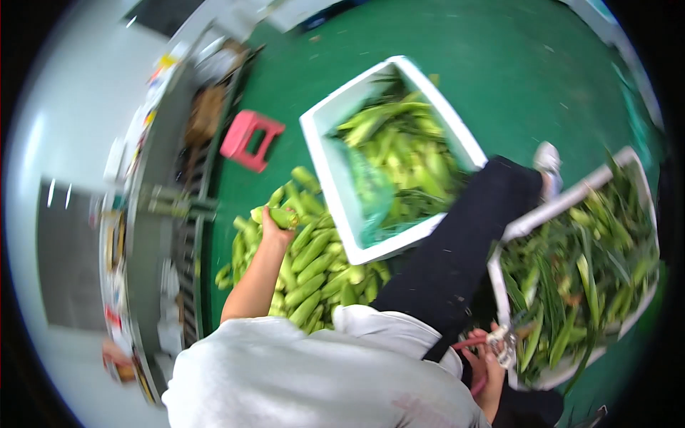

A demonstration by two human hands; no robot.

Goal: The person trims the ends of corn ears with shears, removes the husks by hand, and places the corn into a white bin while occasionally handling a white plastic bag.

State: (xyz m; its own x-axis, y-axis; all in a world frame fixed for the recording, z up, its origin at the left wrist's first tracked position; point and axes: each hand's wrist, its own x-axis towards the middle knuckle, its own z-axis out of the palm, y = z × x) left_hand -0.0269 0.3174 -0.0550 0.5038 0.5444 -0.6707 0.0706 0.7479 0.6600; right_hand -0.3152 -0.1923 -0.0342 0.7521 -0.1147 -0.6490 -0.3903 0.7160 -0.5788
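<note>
My left hand point(278, 227) is closed around a green ear of corn in its husk point(284, 218), held over a heap of husked-covered corn ears point(316, 267) on the floor. Low on the right, my right hand point(488, 359) grips a red-handled cutting tool, seemingly pruning shears point(502, 342), beside the near wall of a foam box full of leaves. Blur hides whether the blades are apart. In front of me, a white foam box point(348, 235) holds corn ears, husk leaves point(412, 150) and a green plastic bag point(369, 192).
Another white foam box point(500, 289) at the right is heaped with cut green leaves point(567, 278). A pink plastic stool point(241, 139) stands on the green floor point(492, 59) beside a long metal table point(160, 139) at the left. My leg point(455, 251) lies between the two boxes.
</note>
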